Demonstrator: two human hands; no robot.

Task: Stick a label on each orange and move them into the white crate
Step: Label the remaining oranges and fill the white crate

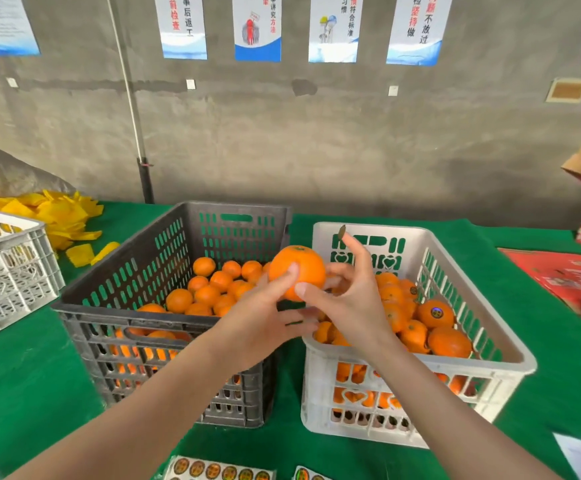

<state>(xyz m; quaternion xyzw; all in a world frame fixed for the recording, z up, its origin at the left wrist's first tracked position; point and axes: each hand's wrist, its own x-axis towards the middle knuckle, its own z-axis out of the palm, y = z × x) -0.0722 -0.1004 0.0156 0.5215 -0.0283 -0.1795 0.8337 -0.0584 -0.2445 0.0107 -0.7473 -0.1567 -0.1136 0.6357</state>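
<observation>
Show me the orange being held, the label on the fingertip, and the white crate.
orange [297, 270], head view, middle of its facing skin.
label [342, 232], head view, its middle.
white crate [386, 230], head view, far rim.

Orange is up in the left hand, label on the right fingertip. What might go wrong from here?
1. The label sits only on the right hand's raised fingertip, seemingly edge-on; it may fold or drop before reaching the orange.
2. The left hand holds the orange near the gap between the black crate and white crate; a slip while pressing might send it back among unlabelled fruit, or into the white crate unlabelled.
</observation>
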